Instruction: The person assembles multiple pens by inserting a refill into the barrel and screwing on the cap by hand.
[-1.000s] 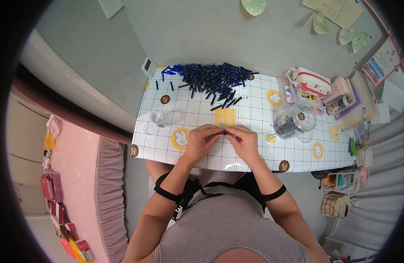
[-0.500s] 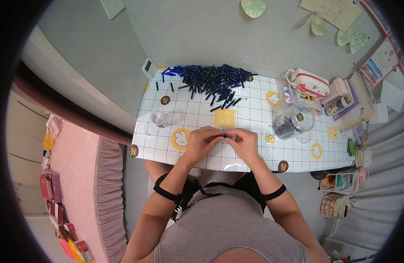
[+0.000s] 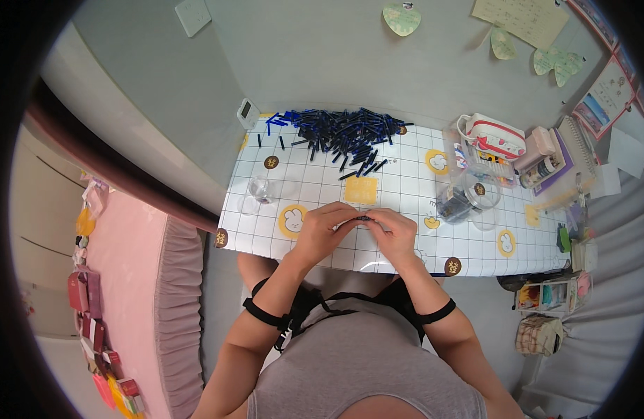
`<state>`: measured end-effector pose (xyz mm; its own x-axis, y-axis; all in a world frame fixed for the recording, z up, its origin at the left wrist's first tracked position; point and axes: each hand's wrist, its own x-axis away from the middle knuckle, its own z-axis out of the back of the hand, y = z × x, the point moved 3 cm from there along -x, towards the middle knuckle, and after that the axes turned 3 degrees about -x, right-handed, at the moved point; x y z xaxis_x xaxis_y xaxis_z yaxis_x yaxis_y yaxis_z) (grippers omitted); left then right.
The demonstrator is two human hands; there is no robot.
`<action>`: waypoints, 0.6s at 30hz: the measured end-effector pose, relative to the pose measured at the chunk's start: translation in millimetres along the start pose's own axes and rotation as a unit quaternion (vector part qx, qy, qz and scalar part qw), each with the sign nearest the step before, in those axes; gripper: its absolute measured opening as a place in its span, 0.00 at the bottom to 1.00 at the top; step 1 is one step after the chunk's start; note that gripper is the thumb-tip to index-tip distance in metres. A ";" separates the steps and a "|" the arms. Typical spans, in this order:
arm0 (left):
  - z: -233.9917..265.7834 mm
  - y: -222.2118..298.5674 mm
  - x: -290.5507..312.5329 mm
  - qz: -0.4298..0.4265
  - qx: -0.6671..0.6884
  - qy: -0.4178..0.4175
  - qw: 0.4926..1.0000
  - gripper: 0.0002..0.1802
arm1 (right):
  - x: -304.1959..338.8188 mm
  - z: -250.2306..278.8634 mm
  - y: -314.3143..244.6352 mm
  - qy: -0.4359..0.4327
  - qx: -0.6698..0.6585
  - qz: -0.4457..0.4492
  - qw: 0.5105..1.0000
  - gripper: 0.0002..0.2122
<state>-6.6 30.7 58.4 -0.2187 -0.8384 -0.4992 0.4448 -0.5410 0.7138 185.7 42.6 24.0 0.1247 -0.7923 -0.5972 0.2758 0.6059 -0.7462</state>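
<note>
Left hand [image 3: 324, 227] and right hand [image 3: 397, 234], fingertips pinched nearly together, hold a small dark piece [image 3: 364, 218] toward the tabletop's [image 3: 406, 192] near edge; dark-blue sticks [image 3: 346, 133] heap along far edge, so plenty looks left, done count unclear.

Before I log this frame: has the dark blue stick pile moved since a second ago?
No. The stick pile keeps its place just beyond the yellow printed square; both shift together in frame.
</note>
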 end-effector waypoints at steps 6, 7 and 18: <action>3.8 36.8 -25.8 -0.086 -0.016 0.026 0.996 0.14 | -21.1 33.7 -32.8 0.006 0.004 0.024 1.000 0.09; 0.5 45.6 -33.8 -0.089 -0.012 0.020 0.996 0.14 | -25.4 43.8 -40.4 0.010 0.000 0.022 1.000 0.09; -86.7 133.6 -130.3 -0.221 0.035 0.038 0.974 0.15 | -45.8 184.4 -67.3 0.155 0.135 0.025 0.978 0.12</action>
<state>156.6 73.5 176.2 -0.3098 -0.5173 -0.7978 0.2604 -0.8531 0.4520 337.2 24.9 155.8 -0.1398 -0.6769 -0.7226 0.5243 0.5685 -0.6340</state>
